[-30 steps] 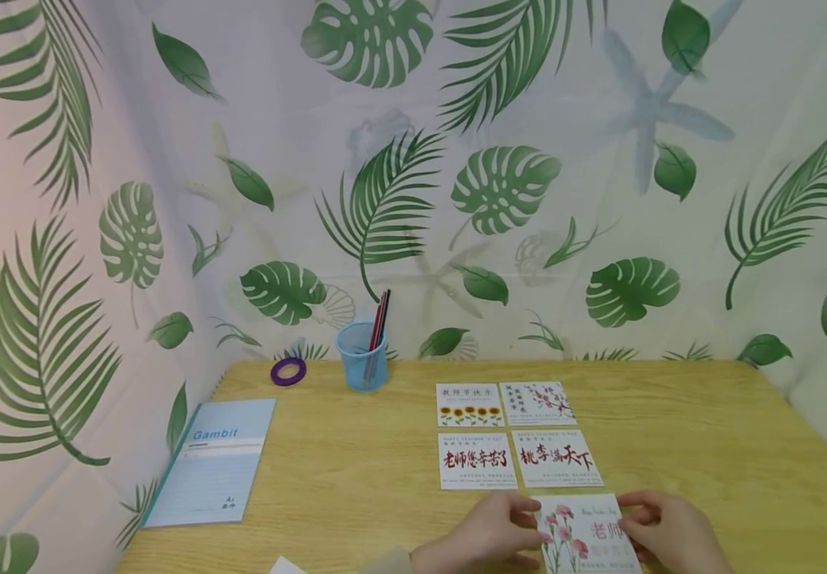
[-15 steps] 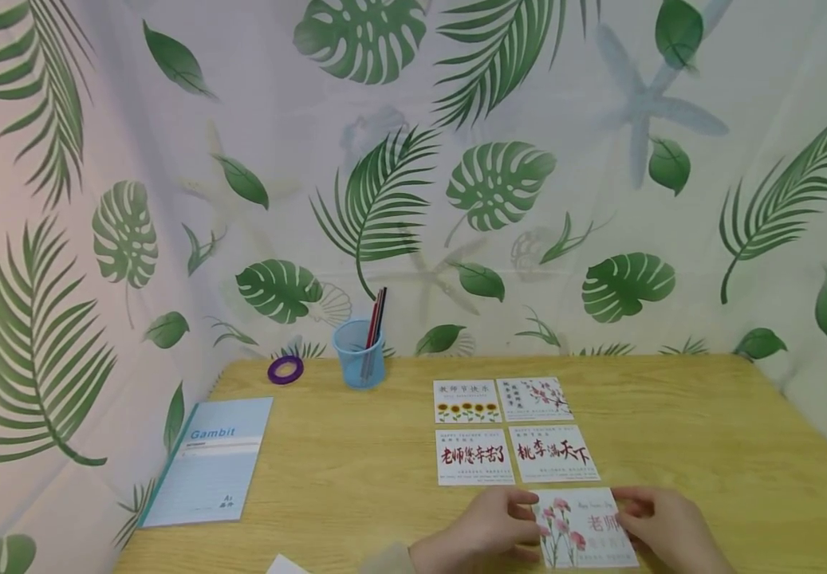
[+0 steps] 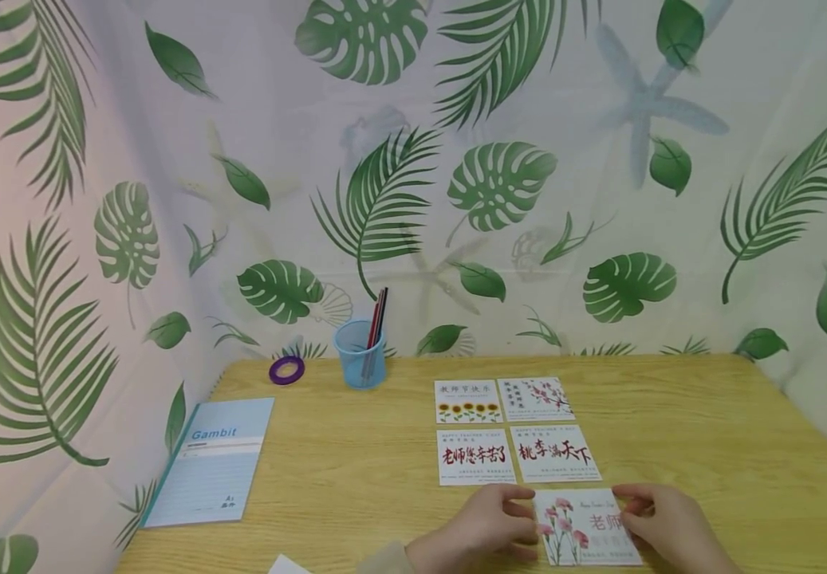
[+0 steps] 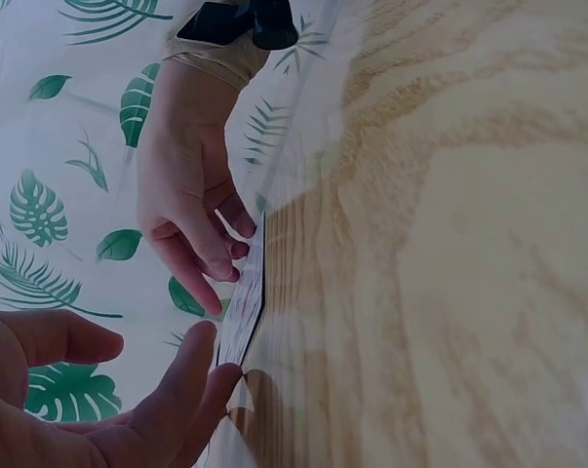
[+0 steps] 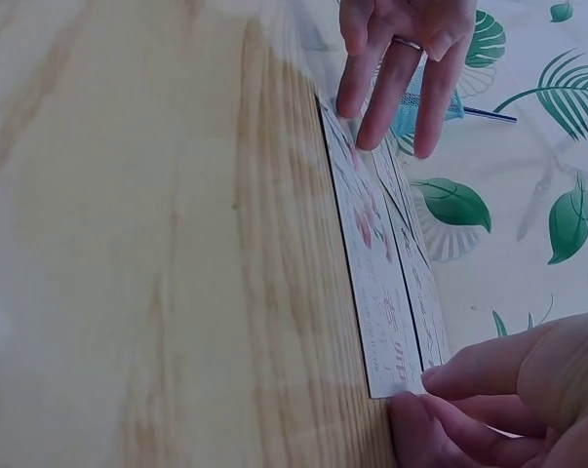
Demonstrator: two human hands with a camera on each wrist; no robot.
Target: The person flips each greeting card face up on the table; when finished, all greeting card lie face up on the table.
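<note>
A greeting card [image 3: 588, 528] with pink carnations and red lettering lies on the wooden table near its front, below two rows of other cards. At its left edge is my left hand [image 3: 488, 526], fingers extended and fingertips right at the card. Thumb and index of that hand stand apart in the left wrist view. Across from it, my right hand [image 3: 671, 526] touches the right edge with thumb and fingers. In the right wrist view those fingertips [image 5: 411, 409] meet the card's near corner, without curling round it.
Behind are a sunflower card [image 3: 467, 401], a blossom card [image 3: 537, 399] and two red-lettered cards, the left one [image 3: 476, 457] and the right one [image 3: 555, 454]. A blue pen cup [image 3: 360, 359], purple tape roll [image 3: 287, 370] and blue notebook [image 3: 210, 462] stand leftward. A white corner [image 3: 286, 565] shows at the front.
The head view has shifted slightly, and the carnation card's near edge now shows fully. Both hands stay at its sides with only tiny finger movements.
</note>
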